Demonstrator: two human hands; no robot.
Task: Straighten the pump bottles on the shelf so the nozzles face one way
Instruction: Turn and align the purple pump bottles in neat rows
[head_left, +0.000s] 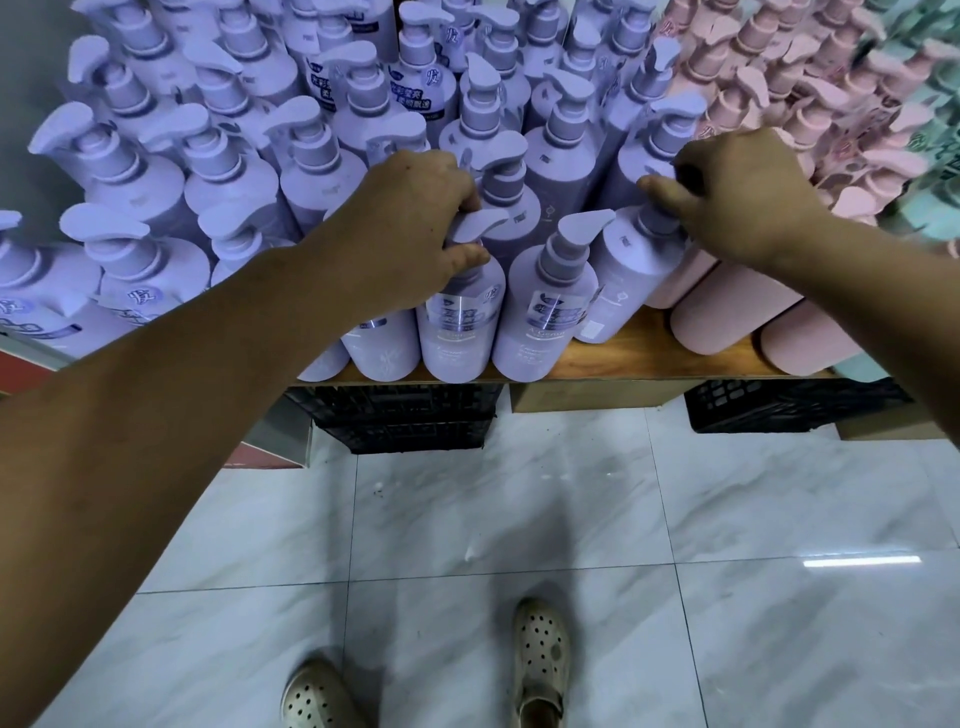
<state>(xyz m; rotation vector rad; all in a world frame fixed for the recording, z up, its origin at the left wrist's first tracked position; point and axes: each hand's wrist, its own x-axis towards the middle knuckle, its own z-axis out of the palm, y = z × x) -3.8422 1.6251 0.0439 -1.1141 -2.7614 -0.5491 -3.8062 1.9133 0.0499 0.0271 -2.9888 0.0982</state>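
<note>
Many lilac pump bottles stand packed on a wooden shelf (654, 358). My left hand (415, 223) grips the pump neck of a front-row lilac bottle (460, 322); its nozzle points right. My right hand (737, 197) pinches the pump of another front-row lilac bottle (628, 275), whose back label faces me and whose nozzle is hidden under my fingers. Between the two stands a third lilac bottle (545, 312) with its nozzle pointing right. Nozzles further back and left mostly point left.
Pink pump bottles (727, 312) fill the shelf to the right, with green ones (930, 208) at the far right. Black plastic crates (410, 415) and a cardboard box (592, 397) sit under the shelf. My feet in perforated clogs (540, 660) stand on a grey tiled floor.
</note>
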